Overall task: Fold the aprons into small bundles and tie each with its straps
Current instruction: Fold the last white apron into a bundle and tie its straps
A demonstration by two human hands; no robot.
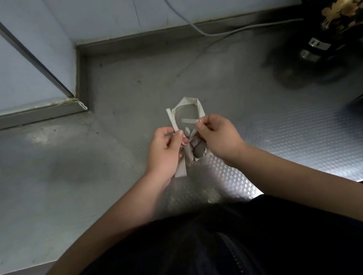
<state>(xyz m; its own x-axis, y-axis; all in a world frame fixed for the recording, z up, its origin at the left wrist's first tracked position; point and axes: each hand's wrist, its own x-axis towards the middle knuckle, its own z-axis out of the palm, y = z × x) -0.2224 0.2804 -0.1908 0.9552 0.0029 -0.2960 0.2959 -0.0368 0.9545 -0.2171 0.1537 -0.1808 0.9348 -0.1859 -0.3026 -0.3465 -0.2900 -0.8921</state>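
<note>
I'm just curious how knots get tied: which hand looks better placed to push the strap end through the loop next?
Probably the right hand: it pinches the short strap end already lying across the loop. The left hand grips the other strap beside it.

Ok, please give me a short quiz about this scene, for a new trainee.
1. True or false: the left hand holds nothing.
2. The beige fabric strap above the small folded apron bundle forms: A) a loop B) a straight line C) a finished bow.
3. Which hand is nearer the black object with gold leaves?
Key: 1 false; 2 A; 3 the right hand.
</note>
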